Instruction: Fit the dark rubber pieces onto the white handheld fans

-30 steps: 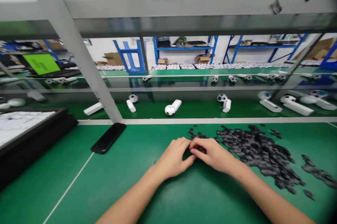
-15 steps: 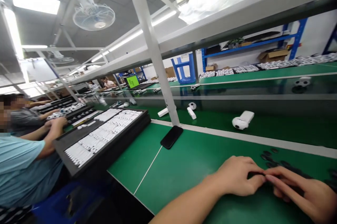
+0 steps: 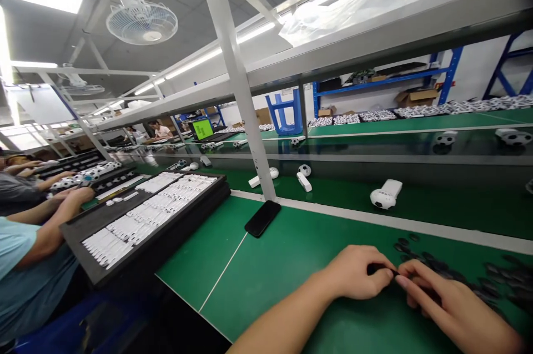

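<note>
Head view: your left hand (image 3: 353,272) pinches a small dark piece (image 3: 381,269) with your right hand (image 3: 453,301) curled just beside it, so a slipped grip could drop it into the loose pile (image 3: 499,282) on the surface (image 3: 266,271).

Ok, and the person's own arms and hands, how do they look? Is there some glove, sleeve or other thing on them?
The left hand and the right hand are bare, with no gloves. The left forearm has no sleeve, watch or bracelet. No rings or cables show.
</note>
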The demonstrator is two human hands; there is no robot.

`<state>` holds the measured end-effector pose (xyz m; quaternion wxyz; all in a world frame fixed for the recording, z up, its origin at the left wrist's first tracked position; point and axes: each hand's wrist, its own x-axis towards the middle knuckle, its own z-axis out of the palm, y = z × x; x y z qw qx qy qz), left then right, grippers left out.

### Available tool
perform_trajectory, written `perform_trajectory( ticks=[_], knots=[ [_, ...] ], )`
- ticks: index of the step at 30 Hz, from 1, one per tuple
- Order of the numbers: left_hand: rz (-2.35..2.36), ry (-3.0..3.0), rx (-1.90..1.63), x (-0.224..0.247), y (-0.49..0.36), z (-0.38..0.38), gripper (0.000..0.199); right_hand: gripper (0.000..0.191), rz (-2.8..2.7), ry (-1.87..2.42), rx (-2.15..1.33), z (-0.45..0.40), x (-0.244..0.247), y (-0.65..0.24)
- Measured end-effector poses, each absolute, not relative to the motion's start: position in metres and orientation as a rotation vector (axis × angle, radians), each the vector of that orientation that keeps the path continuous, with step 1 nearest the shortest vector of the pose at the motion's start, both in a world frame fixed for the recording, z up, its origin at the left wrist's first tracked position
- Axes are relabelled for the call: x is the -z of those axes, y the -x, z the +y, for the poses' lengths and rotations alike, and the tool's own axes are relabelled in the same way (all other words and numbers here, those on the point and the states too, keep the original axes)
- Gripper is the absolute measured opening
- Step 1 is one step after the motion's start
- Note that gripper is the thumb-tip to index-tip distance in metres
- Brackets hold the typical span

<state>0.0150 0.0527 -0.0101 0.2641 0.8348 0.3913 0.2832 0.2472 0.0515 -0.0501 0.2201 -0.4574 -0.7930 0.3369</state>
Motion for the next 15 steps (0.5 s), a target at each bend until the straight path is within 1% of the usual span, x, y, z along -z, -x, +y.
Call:
perform_trajectory(
  ticks=[9,15],
  knots=[
    [1.04,-2.317,-0.769,0.016,-0.013,0.054,0.017,0.03,-2.34,1.229,-0.989,0.036,0.038,-0.234],
    [1.055,-2.351,-0.733,0.017,-0.014,0.055,0.016,0.03,-2.301,1.164,-0.892,0.038,0.032,-0.233]
  ],
)
